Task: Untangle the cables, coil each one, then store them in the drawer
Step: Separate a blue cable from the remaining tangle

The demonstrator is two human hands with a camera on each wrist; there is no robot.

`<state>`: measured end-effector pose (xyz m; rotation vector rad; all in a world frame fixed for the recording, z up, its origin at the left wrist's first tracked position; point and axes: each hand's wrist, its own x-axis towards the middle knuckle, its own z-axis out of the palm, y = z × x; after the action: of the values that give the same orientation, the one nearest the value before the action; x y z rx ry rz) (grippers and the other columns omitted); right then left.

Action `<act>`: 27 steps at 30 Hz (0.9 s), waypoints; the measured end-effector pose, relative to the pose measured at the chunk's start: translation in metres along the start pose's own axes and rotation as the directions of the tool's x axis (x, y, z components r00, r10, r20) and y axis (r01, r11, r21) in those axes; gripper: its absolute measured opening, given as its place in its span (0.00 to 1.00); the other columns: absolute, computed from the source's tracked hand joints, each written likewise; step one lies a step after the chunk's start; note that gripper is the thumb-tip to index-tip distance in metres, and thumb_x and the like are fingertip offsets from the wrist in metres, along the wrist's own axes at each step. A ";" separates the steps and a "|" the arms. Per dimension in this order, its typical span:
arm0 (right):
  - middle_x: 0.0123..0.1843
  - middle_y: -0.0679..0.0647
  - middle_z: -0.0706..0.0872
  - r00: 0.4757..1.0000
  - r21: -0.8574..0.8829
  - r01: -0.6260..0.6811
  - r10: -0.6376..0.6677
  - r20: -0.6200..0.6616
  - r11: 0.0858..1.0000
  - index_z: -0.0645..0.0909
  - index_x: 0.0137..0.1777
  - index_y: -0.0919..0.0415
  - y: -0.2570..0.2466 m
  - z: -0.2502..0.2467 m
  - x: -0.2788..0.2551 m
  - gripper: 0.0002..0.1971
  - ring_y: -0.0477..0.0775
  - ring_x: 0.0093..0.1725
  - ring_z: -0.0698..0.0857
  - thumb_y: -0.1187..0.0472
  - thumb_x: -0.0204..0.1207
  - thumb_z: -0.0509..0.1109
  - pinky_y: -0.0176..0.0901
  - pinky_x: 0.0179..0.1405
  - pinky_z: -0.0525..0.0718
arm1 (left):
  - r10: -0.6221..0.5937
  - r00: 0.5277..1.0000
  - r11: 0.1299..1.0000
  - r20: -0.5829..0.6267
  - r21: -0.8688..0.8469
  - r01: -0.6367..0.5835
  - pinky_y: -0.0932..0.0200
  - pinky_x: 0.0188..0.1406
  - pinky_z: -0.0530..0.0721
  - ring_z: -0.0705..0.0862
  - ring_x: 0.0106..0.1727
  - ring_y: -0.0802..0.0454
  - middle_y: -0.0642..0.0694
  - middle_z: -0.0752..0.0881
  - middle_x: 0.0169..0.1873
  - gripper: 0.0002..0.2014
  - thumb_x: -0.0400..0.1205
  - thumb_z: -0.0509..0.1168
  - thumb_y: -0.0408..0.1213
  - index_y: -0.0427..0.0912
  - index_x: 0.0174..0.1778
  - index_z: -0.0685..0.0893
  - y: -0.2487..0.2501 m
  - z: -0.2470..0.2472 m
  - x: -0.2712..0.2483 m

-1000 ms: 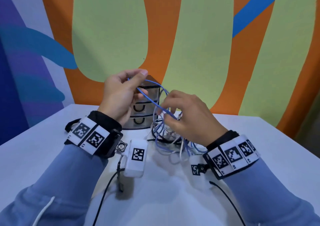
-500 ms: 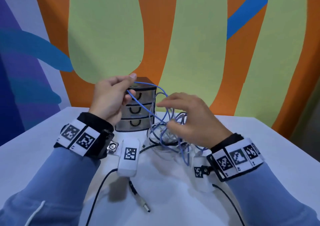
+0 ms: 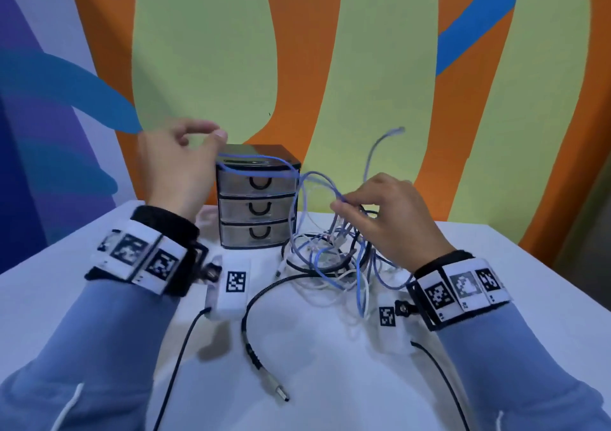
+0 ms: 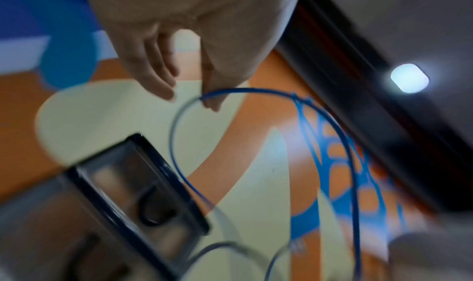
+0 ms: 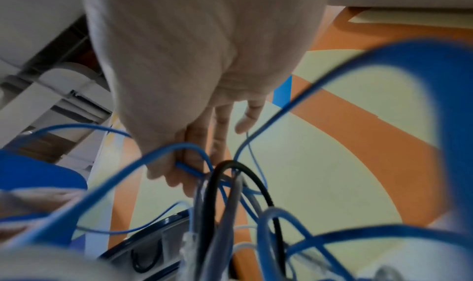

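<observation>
Above a white table (image 3: 99, 298), a person's left hand (image 3: 175, 169) pinches a blue cable (image 3: 261, 158) between thumb and forefinger, holding it up beside the top left corner of a small three-drawer unit (image 3: 258, 199); the wrist camera shows the strand curving away from the fingertips (image 4: 210, 101) in a wide arc. Across from it, the right hand (image 3: 390, 212) is curled over the tangle of cables (image 3: 330, 258), its fingers gripping a loop of the same blue cable, while the right wrist view shows blue, black and grey strands bunched just under the fingers (image 5: 184, 164). Between the two hands the blue line runs across the front of the top drawer, all three drawers being closed. One loose blue end (image 3: 396, 130) sticks up above the right hand. Below that hand the knot of blue, white and black cables lies on the table, just right of the drawer unit. Nearer the person, between the wrists, a black cable (image 3: 261, 341) trails out of the heap and ends in a metal plug (image 3: 277, 391) flat on the table. Both wrists wear bands with black-and-white markers; sleeves are blue
</observation>
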<state>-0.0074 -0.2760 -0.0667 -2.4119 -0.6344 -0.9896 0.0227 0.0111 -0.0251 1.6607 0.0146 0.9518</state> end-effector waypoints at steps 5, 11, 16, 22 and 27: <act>0.33 0.46 0.87 0.996 0.206 -0.018 0.037 -0.085 0.978 0.92 0.42 0.53 -0.004 0.009 0.002 0.14 0.52 0.41 0.84 0.46 0.85 0.75 0.58 0.45 0.82 | 0.782 0.580 0.582 0.229 0.066 -0.810 0.51 0.74 0.76 0.80 0.72 0.42 0.41 0.84 0.69 0.09 0.89 0.72 0.47 0.52 0.59 0.96 0.045 0.012 -0.043; 0.35 0.58 0.89 1.000 0.391 0.013 -0.008 -0.014 0.920 0.92 0.50 0.60 -0.008 0.009 0.005 0.09 0.57 0.37 0.86 0.56 0.86 0.73 0.56 0.42 0.85 | 0.582 0.394 0.542 0.712 0.023 -0.840 0.37 0.73 0.77 0.84 0.62 0.51 0.58 0.86 0.55 0.23 0.89 0.64 0.57 0.58 0.80 0.83 0.023 0.039 -0.065; 0.29 0.53 0.82 0.987 0.390 -0.099 0.039 0.157 0.916 0.88 0.44 0.53 -0.007 0.006 0.000 0.08 0.59 0.33 0.81 0.53 0.84 0.77 0.54 0.40 0.81 | 0.647 0.519 0.633 0.558 -0.014 -0.774 0.49 0.39 0.81 0.78 0.37 0.54 0.53 0.83 0.35 0.12 0.86 0.71 0.49 0.49 0.57 0.95 0.024 0.033 -0.054; 0.34 0.47 0.92 0.960 0.195 -0.252 0.220 0.171 0.948 0.84 0.43 0.51 0.015 0.005 -0.003 0.10 0.54 0.39 0.90 0.51 0.86 0.73 0.60 0.48 0.88 | 0.375 0.927 0.915 0.009 -0.166 -0.369 0.64 0.36 0.71 0.72 0.33 0.63 0.52 0.81 0.34 0.08 0.89 0.68 0.43 0.50 0.47 0.90 0.027 0.004 -0.014; 0.40 0.47 0.93 0.948 0.299 -0.316 0.285 0.144 0.901 0.87 0.46 0.50 0.014 0.005 -0.002 0.11 0.55 0.41 0.90 0.50 0.89 0.69 0.63 0.51 0.88 | 0.143 0.976 0.982 -0.163 -0.095 -0.160 0.57 0.44 0.74 0.76 0.37 0.54 0.55 0.83 0.35 0.10 0.84 0.65 0.51 0.52 0.44 0.89 0.007 -0.006 0.007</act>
<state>0.0018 -0.2843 -0.0743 -2.1908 -0.3984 -0.5937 0.0206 0.0171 -0.0148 1.5009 -0.0588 1.1770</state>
